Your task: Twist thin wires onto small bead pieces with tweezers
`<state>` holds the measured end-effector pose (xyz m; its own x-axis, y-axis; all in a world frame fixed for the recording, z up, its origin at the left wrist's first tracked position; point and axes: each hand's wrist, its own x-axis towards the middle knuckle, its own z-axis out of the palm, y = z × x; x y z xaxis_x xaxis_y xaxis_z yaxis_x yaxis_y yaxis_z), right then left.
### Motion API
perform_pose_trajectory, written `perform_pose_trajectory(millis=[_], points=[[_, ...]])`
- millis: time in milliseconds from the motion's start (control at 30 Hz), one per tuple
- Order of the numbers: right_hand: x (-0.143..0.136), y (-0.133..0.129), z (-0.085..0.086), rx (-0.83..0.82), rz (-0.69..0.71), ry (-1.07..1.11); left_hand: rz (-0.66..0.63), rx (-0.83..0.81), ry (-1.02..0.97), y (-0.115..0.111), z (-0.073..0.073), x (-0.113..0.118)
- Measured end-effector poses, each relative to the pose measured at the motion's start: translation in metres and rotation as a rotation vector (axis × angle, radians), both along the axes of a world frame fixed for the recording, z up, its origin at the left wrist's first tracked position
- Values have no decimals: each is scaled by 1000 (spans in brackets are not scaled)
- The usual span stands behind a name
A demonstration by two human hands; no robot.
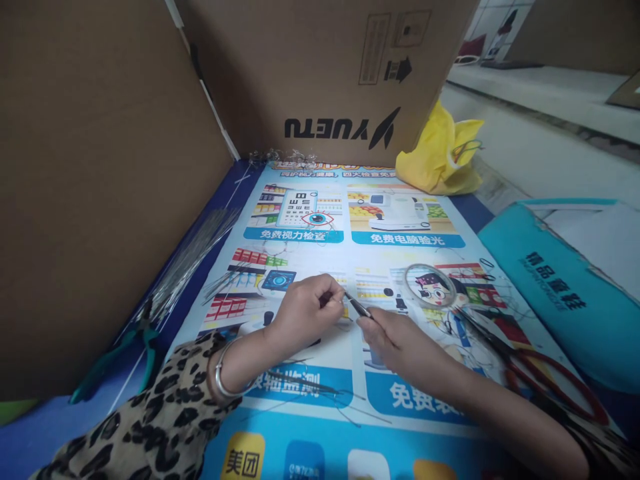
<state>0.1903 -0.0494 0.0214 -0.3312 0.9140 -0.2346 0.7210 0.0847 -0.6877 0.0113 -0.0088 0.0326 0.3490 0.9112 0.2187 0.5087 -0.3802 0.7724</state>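
My left hand (307, 307) is closed in a pinch over the printed poster sheet (350, 263); whatever lies between its fingertips is too small to make out. My right hand (395, 337) grips dark tweezers (358, 306), and their tips meet the pinched fingers of the left hand. Thin dark wire pieces (345, 393) are scattered on the sheet, several of them just in front of the wrists. Right of the hands lie a roll of clear tape (409, 288) and scissors (543, 373) with red handles, partly behind the right forearm.
At left, teal-handled pliers (147, 340) lie by a bundle of thin wires (193, 257). Cardboard walls (320, 73) rise at the back and left, with small wire pieces (300, 158) at their foot. A yellow bag (435, 157) and a teal shoe box (565, 287) stand at right.
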Motion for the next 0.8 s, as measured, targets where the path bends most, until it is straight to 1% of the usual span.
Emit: perform_pose_trajectory(millis=[67, 133, 267, 333, 400, 633, 800], points=[[0, 1, 0, 8, 16, -20, -9, -1, 3, 2, 3, -2], [1, 1, 0, 12, 32, -25, 8, -25, -15, 3, 4, -3], [1, -2, 0, -13, -6, 24, 51, -186, -117, 5, 3, -3], [0, -3, 1, -25, -21, 57, 51, -268, -170, 3, 1, -1], [0, -4, 0, -31, -25, 81, 46, -312, -208, 2, -1, 2], [-1, -6, 0, -61, -84, 149, 59, -348, -268, 0, -7, 6], [-1, -6, 1, -79, -85, 168, 66, -362, -292, -2, -7, 5]])
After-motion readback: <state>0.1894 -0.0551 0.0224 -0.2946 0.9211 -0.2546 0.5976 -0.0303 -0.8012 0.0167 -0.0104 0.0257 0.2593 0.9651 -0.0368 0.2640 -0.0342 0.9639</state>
